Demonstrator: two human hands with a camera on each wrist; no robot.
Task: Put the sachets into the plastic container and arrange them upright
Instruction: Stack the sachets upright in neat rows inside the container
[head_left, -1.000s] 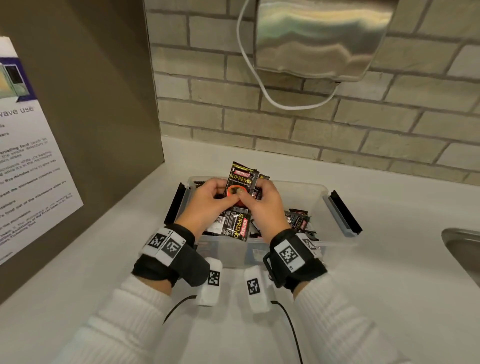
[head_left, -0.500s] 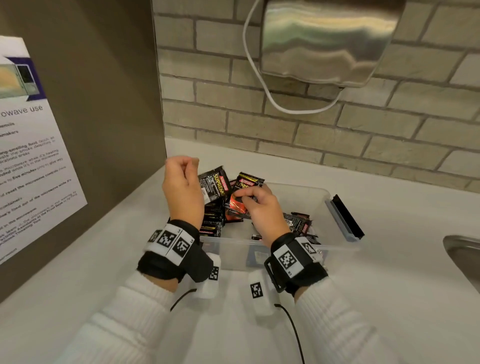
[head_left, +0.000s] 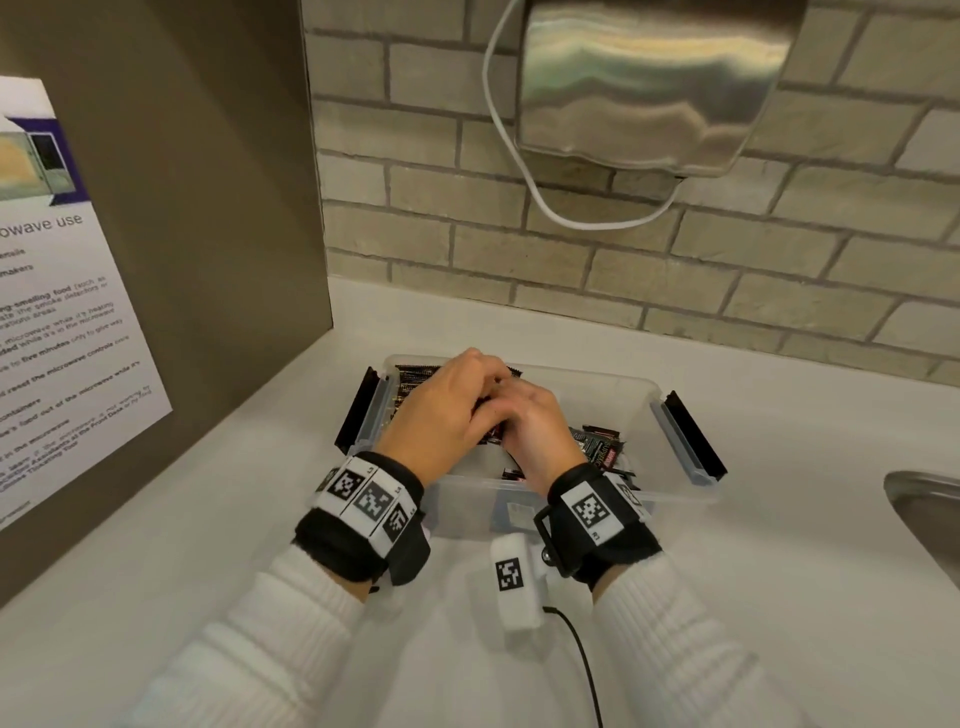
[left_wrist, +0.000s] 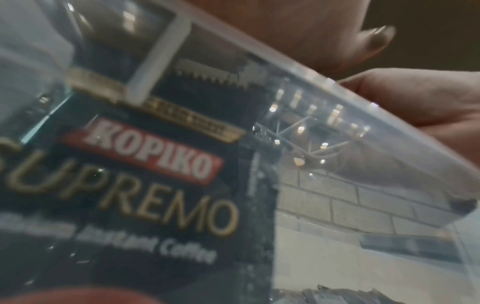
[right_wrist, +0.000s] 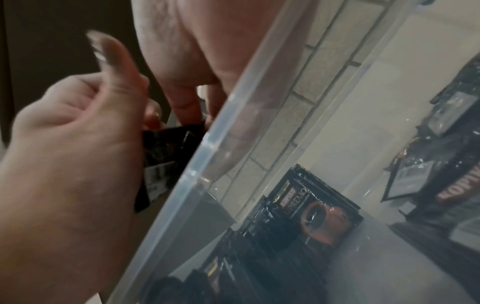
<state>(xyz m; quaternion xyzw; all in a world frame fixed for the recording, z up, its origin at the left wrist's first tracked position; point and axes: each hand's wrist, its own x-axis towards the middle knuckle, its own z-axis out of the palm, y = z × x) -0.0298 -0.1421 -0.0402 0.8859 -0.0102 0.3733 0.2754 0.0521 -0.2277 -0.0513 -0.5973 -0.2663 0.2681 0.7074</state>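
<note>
A clear plastic container (head_left: 626, 385) with black end clips sits on the white counter. Black Kopiko Supremo sachets (head_left: 410, 383) stand upright at its left end; the left wrist view shows one (left_wrist: 155, 185) through the wall. Loose sachets (head_left: 597, 446) lie flat at the right. Both hands are down in the left half. My left hand (head_left: 447, 410) curls over a dark sachet (head_left: 493, 434), fingers pointing down into the box. My right hand (head_left: 532, 431) pinches the same sachet (right_wrist: 166, 152) from the right. The fingertips are hidden in the head view.
A brown panel (head_left: 208, 208) with a microwave notice (head_left: 57, 322) stands close on the left. A steel dispenser (head_left: 649, 83) with a white cable hangs on the brick wall behind. A steel sink edge (head_left: 924, 514) shows at the right.
My left hand came down from above the left rim into the box, sachets with it. My right hand moved left to meet it. The raised sachets are now down among the upright ones.
</note>
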